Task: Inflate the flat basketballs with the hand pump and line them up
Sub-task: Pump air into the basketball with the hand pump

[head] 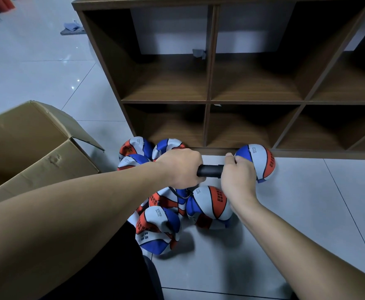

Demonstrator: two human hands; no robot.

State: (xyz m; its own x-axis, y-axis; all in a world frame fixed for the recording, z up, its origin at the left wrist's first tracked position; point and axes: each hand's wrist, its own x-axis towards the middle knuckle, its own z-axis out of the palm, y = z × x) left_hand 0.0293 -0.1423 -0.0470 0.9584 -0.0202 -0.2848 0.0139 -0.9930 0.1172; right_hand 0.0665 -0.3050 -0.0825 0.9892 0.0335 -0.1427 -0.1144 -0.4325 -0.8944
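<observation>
My left hand (180,167) grips one end of the black hand pump (210,170), which lies level above the floor. My right hand (238,174) grips its other end, fingers curled round it. A thin black hose (182,194) hangs from the pump to the balls below. A round red, white and blue basketball (258,162) sits on the floor against the shelf's base, just behind my right hand. Several crumpled flat basketballs (157,230) lie in a heap under my hands, with a fuller one (209,205) beside them. More flat ones (135,151) lie near the shelf's left corner.
A brown wooden cubby shelf (208,100) with bare compartments stands on the white tiled floor (307,213) ahead. An open cardboard box (32,148) sits at the left. My dark-clothed leg (103,267) is at the bottom.
</observation>
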